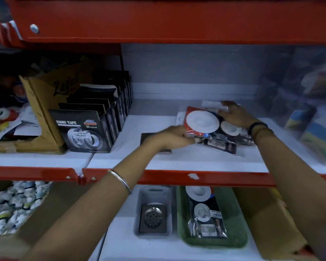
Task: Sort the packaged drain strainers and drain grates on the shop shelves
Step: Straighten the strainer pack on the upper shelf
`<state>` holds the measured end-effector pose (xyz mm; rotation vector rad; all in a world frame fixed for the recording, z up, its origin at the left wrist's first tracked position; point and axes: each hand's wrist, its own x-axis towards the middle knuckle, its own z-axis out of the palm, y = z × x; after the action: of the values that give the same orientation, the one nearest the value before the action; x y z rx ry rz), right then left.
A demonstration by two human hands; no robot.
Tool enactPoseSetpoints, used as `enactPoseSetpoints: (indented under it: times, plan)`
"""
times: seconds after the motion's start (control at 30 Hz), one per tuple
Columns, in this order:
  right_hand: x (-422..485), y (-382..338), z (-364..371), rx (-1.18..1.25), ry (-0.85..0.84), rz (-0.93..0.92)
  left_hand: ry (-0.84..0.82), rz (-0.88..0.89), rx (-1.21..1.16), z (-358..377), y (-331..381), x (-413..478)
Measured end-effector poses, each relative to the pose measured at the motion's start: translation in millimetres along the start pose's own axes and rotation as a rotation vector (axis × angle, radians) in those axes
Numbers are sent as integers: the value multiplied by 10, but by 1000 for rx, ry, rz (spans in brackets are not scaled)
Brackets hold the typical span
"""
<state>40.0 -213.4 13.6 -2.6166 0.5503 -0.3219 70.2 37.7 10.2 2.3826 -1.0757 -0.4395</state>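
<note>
A packaged drain strainer set [201, 121], red and black with white round strainers, lies on the middle shelf [177, 162]. My left hand [173, 137] grips its near left edge. My right hand [233, 115] rests on its far right side, fingers spread over the pack. A dark square drain grate [145, 139] lies flat just under my left hand. On the lower shelf, a grey tray [137, 208] holds a square steel drain grate [152, 217], and a green tray [231, 223] holds another packaged strainer set [205, 213].
Black nano tape boxes [83, 130] stand in a row at the left, beside a cardboard box [43, 102] of coloured tape rolls. Clear packs of coloured goods [314, 113] fill the right. Cardboard boxes [17, 210] sit below at both sides.
</note>
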Motion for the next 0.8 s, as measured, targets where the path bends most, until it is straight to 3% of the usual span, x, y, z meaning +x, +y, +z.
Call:
enactPoseSetpoints:
  times: [0.07, 0.13, 0.23, 0.3, 0.37, 0.43, 0.5, 0.57, 0.67, 0.8]
  plan:
    - [139, 352, -63, -140, -133, 121, -33, -78, -56, 198, 148, 151]
    - [183, 517, -73, -183, -239, 129, 71, -175, -86, 343, 184, 298]
    - [110, 553, -151, -119, -212, 35, 155, -328, -129, 494, 190, 503]
    - [27, 506, -229, 19, -177, 34, 214, -350, -409, 512, 243, 578]
    - [-55, 447, -309, 213, -136, 73, 340, -265, -784, 476, 311, 700]
    - [-159, 384, -357, 446, -81, 123, 460, -188, -933, 362, 395, 845]
    - [-243, 362, -327, 567, 39, 162, 496, -201, -865, 212, 510, 970]
    - [-363, 317, -206, 510, 143, 235, 401, -255, -728, 151, 585, 1080]
    - [-480, 239, 50, 281, -8, 372, 165, -309, -380, 296, 462, 1270]
    - [-482, 158, 240, 115, -171, 331, 185, -300, -256, 468, 467, 1171]
